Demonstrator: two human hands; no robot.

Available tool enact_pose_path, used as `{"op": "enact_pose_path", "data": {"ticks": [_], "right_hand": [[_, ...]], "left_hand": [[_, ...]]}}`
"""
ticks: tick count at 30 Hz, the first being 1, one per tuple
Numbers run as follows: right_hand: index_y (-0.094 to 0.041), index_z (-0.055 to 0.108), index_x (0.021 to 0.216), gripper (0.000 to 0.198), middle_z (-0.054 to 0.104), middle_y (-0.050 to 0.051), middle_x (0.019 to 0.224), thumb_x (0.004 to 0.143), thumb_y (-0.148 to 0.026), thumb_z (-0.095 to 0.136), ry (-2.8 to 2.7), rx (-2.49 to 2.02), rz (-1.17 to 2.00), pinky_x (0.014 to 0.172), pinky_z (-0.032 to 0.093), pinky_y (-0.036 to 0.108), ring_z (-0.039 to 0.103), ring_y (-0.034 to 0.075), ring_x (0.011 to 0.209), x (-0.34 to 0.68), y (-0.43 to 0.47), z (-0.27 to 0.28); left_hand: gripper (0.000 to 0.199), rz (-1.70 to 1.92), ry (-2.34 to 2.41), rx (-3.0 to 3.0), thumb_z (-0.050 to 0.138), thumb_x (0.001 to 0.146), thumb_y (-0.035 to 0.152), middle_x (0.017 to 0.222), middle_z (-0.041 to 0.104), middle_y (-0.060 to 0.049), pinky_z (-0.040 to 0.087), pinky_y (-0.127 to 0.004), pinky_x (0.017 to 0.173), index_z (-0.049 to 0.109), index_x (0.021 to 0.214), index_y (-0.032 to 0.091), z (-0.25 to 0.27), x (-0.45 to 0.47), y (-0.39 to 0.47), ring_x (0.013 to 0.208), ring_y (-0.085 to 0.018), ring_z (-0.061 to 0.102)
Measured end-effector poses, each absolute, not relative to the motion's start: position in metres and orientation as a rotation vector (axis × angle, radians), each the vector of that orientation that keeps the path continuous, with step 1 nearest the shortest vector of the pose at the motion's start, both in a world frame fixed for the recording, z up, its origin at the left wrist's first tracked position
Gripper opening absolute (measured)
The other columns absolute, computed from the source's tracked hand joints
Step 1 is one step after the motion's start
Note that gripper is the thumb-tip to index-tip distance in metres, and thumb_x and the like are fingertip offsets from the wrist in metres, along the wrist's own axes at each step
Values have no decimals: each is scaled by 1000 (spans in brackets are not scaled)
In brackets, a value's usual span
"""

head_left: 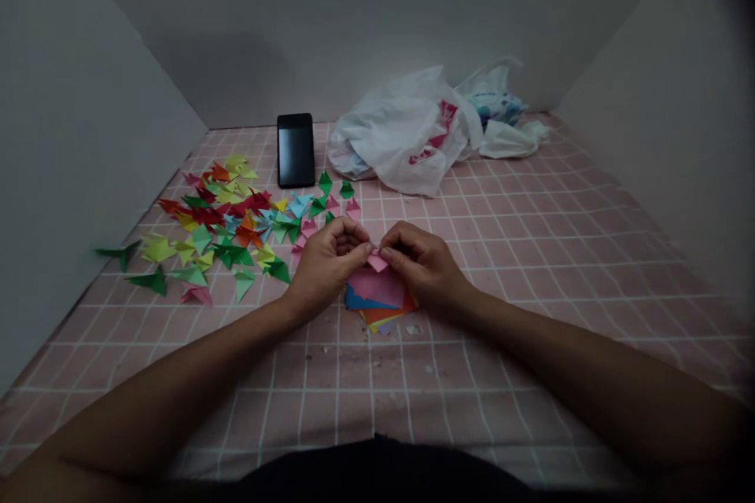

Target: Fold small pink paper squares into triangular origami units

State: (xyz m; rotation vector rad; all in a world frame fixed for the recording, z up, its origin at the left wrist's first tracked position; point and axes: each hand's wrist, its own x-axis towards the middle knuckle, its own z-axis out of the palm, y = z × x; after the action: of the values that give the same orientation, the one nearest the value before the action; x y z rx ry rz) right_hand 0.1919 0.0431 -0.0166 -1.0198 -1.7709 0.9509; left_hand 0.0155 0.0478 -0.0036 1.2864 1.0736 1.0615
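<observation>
My left hand (327,261) and my right hand (420,261) meet over the middle of the pink checked table (531,251). Between their fingertips they pinch a small pink paper piece (376,261), partly folded. Directly under the hands lies a small stack of coloured paper sheets (377,297), pink on top, with blue, orange and yellow edges showing. To the left of my left hand spreads a scatter of folded paper triangles (224,224) in green, red, yellow, blue and pink.
A black phone (296,149) lies face up at the back, left of centre. A crumpled white plastic bag (406,134) with a tissue pack (495,106) sits at the back right. White walls enclose the table on three sides.
</observation>
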Motion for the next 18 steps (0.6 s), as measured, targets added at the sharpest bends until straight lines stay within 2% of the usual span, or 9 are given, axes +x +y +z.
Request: {"op": "enact_pose_path", "data": {"ticks": [7,18], "right_hand": [[-18,60,75,12,58,0,75,87,-16,60,-1787,-1028,911,66,39,29,53,14,71,192,44,-16],[-18,60,78,12,57,0,75,87,-26,62,-1643,-1034,1143,63,39,28,51,14,70,191,42,-15]], "left_hand": [[17,1060,1062,1320,73,75,23,77,62,2,50,-24,67,58,81,16,-5,15,48,70,-10,60],[20,1130,999,1427,66,78,14,89,62,-1,51,-27,78,53,94,19,-7,16,42,84,-13,62]]}}
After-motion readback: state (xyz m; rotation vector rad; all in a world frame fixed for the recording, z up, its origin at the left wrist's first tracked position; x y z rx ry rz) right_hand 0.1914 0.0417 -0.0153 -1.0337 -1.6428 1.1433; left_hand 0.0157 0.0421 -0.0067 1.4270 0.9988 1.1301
